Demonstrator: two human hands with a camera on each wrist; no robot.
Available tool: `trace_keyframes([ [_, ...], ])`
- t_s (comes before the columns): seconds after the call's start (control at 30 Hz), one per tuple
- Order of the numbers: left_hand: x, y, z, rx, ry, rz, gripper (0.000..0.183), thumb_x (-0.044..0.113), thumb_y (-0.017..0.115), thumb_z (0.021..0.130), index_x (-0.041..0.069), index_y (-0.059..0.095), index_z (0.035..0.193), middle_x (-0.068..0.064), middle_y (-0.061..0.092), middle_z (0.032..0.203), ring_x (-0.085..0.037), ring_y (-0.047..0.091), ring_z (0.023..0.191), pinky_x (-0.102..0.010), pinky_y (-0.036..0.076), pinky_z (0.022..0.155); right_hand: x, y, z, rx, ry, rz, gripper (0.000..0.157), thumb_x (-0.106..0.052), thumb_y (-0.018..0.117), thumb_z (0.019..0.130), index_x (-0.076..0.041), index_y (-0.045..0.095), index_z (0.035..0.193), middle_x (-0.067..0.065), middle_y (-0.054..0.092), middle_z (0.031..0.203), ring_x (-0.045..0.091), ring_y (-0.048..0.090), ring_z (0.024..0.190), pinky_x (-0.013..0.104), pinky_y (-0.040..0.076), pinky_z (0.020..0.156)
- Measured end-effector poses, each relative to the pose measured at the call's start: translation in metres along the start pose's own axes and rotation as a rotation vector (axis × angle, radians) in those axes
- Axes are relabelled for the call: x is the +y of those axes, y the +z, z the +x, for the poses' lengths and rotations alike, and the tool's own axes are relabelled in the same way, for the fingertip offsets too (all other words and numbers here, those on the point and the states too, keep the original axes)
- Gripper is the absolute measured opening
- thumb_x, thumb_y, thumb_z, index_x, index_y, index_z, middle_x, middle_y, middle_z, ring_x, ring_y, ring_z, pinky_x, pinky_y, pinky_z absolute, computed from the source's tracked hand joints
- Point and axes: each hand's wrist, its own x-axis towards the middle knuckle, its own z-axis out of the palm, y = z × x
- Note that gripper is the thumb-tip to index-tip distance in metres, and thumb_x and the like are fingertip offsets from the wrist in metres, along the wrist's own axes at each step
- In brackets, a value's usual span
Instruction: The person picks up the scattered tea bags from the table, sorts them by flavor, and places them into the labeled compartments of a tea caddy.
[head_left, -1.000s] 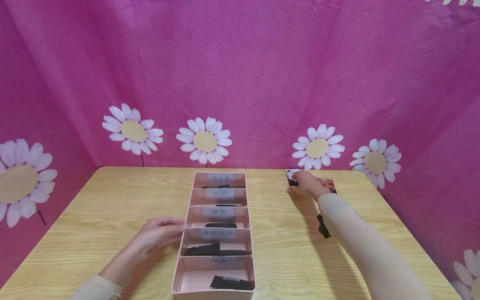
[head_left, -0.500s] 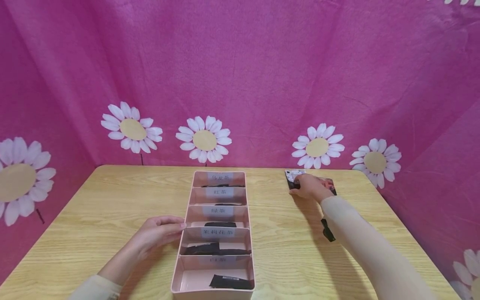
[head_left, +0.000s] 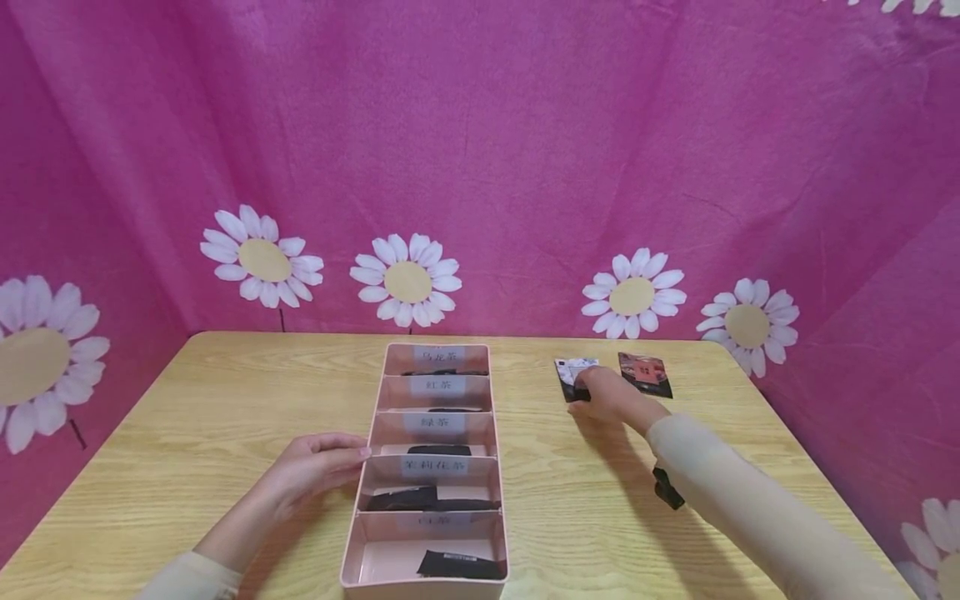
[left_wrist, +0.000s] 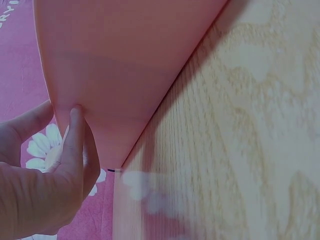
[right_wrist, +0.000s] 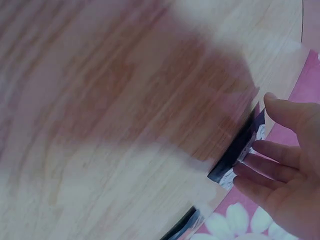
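A pink divided box (head_left: 358, 533) stands at the middle of the table, with Chinese tea labels on its compartments and black tea sachets inside. My left hand (head_left: 318, 467) rests against its left side; in the left wrist view, fingertips (left_wrist: 76, 112) touch the outer wall and its edge. My right hand (head_left: 615, 396) reaches over a black tea sachet with a white patterned part (head_left: 567, 377) at the back right. Seen from the right wrist, several fingers lie on that sachet (right_wrist: 230, 160), with the thumb spread apart at its corner.
A red and black tea sachet (head_left: 643, 373) lies to the right of the white-patterned one. On my right wrist sits a black device (head_left: 666, 490). A pink flowered cloth (head_left: 487, 167) hangs behind the wooden table (head_left: 247, 392).
My right hand has moved slightly left and nearer, and the white-patterned tea sachet has shifted with it. The red sachet is now more visible. My left hand stays at the box.
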Motion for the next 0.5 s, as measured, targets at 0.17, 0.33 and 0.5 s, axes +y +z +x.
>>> trace_keyframes([
  [0.17,-0.001,0.000,0.000,-0.011,0.011,0.012,0.042,0.013,0.065,0.089,-0.013,0.055,0.121,0.003,0.070,0.095,-0.005,0.066,0.090,-0.024,0.060,0.089,-0.009,0.001,-0.006,0.006,-0.015,0.002,0.033,-0.027,0.075,0.083,0.003,0.064,0.094,0.010,0.067,0.085,0.020,0.059,0.078,0.041,0.055,0.074],
  [0.33,0.000,0.000,-0.001,-0.001,0.002,0.010,0.042,0.012,0.065,0.089,-0.013,0.055,0.121,0.003,0.069,0.095,-0.006,0.066,0.090,-0.024,0.060,0.089,-0.014,0.002,-0.012,0.022,-0.022,0.021,0.032,-0.025,0.075,0.082,0.003,0.066,0.095,0.010,0.068,0.086,0.021,0.061,0.081,0.042,0.057,0.077],
  [0.5,0.001,0.001,-0.001,0.011,-0.010,0.000,0.040,0.012,0.066,0.088,-0.012,0.057,0.119,0.003,0.070,0.093,-0.006,0.067,0.089,-0.023,0.060,0.088,-0.012,-0.003,-0.014,0.055,-0.025,0.047,0.031,-0.022,0.073,0.083,0.006,0.065,0.095,0.016,0.068,0.088,0.026,0.063,0.082,0.042,0.057,0.075],
])
